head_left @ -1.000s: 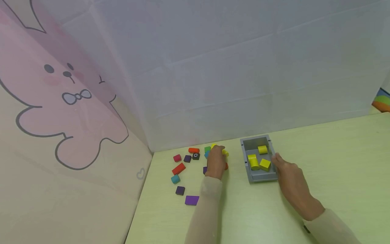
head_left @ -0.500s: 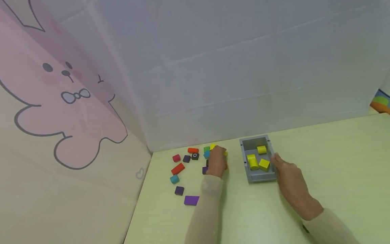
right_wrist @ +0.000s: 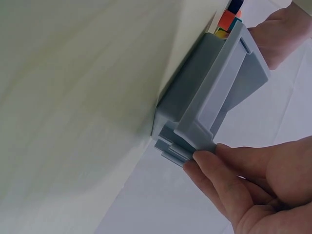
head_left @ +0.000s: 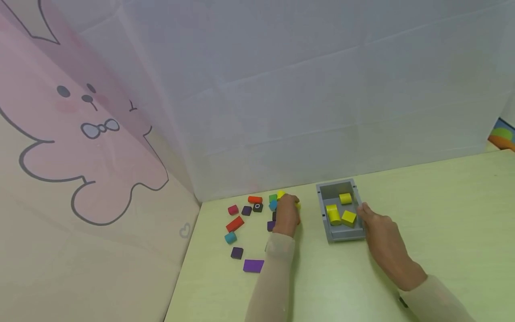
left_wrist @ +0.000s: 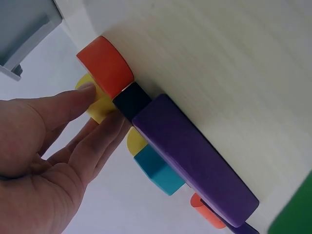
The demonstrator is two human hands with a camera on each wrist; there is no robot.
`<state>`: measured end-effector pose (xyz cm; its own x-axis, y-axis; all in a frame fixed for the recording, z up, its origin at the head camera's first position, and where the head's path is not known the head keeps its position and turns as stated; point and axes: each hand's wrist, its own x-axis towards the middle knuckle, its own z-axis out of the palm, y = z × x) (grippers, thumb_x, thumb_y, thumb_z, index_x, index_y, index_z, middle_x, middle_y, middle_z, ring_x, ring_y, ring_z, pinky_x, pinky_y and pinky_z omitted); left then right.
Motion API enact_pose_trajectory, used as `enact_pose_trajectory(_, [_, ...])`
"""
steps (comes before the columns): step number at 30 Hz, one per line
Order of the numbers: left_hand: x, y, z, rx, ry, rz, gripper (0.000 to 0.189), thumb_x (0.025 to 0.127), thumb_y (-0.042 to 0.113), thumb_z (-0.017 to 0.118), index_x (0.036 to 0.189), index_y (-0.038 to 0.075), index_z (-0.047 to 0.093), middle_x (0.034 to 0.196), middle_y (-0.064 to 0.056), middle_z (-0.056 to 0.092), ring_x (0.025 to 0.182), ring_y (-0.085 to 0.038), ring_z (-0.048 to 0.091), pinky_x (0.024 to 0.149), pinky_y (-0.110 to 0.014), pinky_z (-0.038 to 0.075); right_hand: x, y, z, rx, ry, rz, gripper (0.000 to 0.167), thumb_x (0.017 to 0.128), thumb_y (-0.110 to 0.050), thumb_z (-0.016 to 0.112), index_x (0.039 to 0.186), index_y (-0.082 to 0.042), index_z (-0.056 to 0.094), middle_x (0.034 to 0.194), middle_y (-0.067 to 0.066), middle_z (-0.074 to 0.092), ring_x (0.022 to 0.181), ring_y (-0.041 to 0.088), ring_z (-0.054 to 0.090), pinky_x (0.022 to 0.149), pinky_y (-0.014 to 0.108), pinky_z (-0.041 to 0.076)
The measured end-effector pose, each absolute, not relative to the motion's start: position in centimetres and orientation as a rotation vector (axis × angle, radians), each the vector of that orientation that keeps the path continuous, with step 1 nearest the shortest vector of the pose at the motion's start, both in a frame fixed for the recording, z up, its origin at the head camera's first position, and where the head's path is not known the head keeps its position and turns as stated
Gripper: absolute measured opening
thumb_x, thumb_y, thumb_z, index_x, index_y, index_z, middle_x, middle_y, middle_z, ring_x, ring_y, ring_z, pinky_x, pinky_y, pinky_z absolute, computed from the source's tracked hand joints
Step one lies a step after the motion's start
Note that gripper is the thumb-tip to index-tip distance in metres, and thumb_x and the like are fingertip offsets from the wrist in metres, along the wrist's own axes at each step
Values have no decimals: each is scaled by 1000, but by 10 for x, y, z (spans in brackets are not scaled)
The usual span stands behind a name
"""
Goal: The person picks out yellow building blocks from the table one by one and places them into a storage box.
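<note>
My left hand (head_left: 287,215) is among the wooden blocks at the back of the table. In the left wrist view its thumb and fingers pinch a yellow block (left_wrist: 100,105), partly hidden by the fingers. An orange-red block (left_wrist: 106,66), a dark block (left_wrist: 132,101) and a long purple block (left_wrist: 195,158) stand right beside it. My right hand (head_left: 384,243) grips the right side of a grey plastic bin (head_left: 346,234), thumb and fingers at its edge in the right wrist view. Inside the bin lie a yellow cube (head_left: 348,218), a small yellow cylinder (head_left: 345,198) and another yellow piece (head_left: 333,214).
Left of the left hand lie a red block (head_left: 235,223), a teal cylinder (head_left: 230,237), a purple slanted block (head_left: 253,266) and several others. A teal block (left_wrist: 160,168) sits behind the long purple one. A pale wall sheet (head_left: 281,112) rises at the table's back edge.
My left hand has shifted slightly to the right among the blocks, covering more of the yellow there. The right hand and bin stay in place.
</note>
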<state>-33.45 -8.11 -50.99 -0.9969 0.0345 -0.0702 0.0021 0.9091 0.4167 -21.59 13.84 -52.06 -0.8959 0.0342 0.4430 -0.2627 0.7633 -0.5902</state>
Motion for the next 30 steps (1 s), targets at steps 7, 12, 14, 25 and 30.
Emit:
enact_pose_trajectory(7, [-328,-83,-505,18,2977,746,56,79,-25,74,127,3,74,121,-12,66,110,-26,64,104,-41,55,-216,138,-521,195,-2494,946,34,91,21,62,124,16,67,125,39,62,77,57,68,50,51,57])
enact_pose_trajectory(12, [-320,-83,-503,104,3065,735,39,88,-20,68,120,0,77,116,-15,70,108,-28,67,100,-40,58,-216,138,-523,205,-2484,949,34,90,22,62,123,16,68,125,39,62,78,58,68,49,50,57])
enact_pose_trajectory(14, [-317,-83,-503,136,3098,734,34,91,-18,67,117,-1,78,115,-16,71,110,-29,68,99,-40,58,-217,138,-524,209,-2479,943,34,90,22,62,123,16,68,125,39,62,71,55,67,47,49,56])
enact_pose_trajectory(25, [-305,-81,-499,170,3149,816,29,95,-14,63,117,-1,77,118,-16,73,117,-31,70,101,-41,58,-215,138,-523,201,-2489,954,35,90,22,62,124,15,68,126,39,62,83,59,67,58,58,59])
enact_pose_trajectory(30, [-303,-79,-494,189,3160,876,30,97,-13,62,120,-1,76,120,-15,72,118,-30,69,103,-41,57,-215,138,-522,195,-2498,958,35,91,22,61,125,16,67,127,39,61,92,61,66,59,56,60])
